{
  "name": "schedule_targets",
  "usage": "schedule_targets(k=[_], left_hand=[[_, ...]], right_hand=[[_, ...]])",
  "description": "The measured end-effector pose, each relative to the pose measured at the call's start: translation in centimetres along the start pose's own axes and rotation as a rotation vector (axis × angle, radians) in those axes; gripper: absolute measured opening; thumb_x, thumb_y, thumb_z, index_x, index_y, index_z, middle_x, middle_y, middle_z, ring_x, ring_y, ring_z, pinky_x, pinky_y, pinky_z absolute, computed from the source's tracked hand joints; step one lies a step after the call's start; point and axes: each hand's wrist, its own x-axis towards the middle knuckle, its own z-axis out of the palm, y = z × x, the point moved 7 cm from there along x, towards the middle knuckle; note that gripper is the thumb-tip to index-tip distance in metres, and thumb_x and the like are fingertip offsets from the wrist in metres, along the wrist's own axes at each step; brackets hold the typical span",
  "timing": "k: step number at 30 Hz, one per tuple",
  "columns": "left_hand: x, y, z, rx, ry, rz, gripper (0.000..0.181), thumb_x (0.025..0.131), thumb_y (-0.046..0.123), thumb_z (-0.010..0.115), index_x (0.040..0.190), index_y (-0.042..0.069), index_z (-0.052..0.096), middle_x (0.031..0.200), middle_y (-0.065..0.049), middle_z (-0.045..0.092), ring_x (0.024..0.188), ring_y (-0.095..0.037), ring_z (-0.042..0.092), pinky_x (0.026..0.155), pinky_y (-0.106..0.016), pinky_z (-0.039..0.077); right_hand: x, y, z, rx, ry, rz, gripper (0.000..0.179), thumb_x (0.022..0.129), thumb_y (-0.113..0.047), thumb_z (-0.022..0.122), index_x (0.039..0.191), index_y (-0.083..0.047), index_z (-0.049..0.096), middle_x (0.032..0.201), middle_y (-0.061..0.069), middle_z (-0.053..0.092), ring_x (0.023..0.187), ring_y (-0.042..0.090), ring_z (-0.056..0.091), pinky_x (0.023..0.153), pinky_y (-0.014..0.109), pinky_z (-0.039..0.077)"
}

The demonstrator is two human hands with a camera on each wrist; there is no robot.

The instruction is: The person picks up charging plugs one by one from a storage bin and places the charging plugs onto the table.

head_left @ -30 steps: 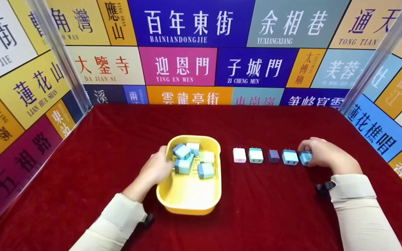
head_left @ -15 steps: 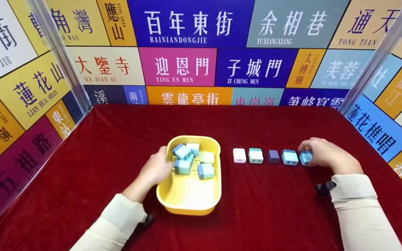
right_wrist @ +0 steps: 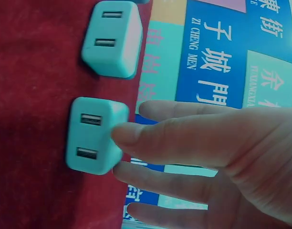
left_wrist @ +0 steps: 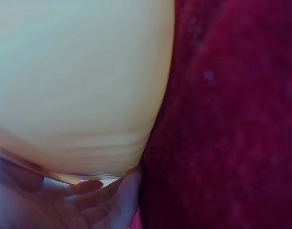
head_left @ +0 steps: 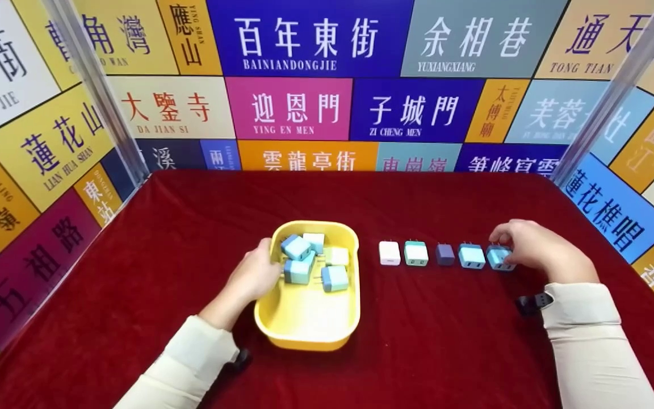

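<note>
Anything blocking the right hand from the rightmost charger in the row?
Nothing visible. The right hand is right at the end charger, thumb overlapping it in the wrist view; the next charger stands to one side.

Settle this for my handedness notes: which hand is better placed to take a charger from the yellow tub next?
Probably the right hand: its fingers look loose at the rightmost charger, while the left hand grips the yellow tub.

Yellow tub (head_left: 307,312): smooth plastic, slightly glossy. Red cloth (head_left: 435,352) under tub: velvety, matt. Chargers (head_left: 416,254) right of tub: smooth plastic, satin. Sign panels (head_left: 290,108) behind tub: smooth, low sheen.
</note>
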Motion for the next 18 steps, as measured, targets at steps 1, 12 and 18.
schedule_targets(k=[1,12,18], left_hand=[[0.0,0.0,0.0,-0.001,0.0,0.0,0.06,0.103,0.014,0.057,0.159,0.003,0.039,0.142,-0.022,0.064,0.123,-0.032,0.064,0.101,-0.053,0.056],[0.0,0.0,0.1,-0.008,-0.006,-0.002,0.062,0.103,0.014,0.057,0.161,0.002,0.037,0.144,-0.024,0.062,0.128,-0.034,0.063,0.103,-0.053,0.055],[0.0,0.0,0.0,-0.013,-0.002,0.0,0.063,0.103,0.014,0.057,0.161,0.002,0.037,0.144,-0.023,0.062,0.127,-0.034,0.064,0.102,-0.053,0.056]], right_hand=[[0.0,-0.2,-0.1,-0.006,0.002,-0.004,0.034,0.082,0.001,0.082,0.116,0.001,0.075,0.109,0.021,0.069,0.098,0.035,0.058,0.082,0.051,0.055],[-0.2,-2.1,-0.9,-0.03,0.013,-0.018,0.03,0.092,-0.012,0.079,0.119,0.0,0.074,0.117,0.021,0.067,0.104,0.036,0.06,0.091,0.059,0.054],[-0.2,-3.1,-1.4,-0.039,0.026,-0.025,0.032,0.092,-0.014,0.08,0.12,-0.001,0.074,0.12,0.022,0.066,0.108,0.039,0.061,0.095,0.062,0.053]])
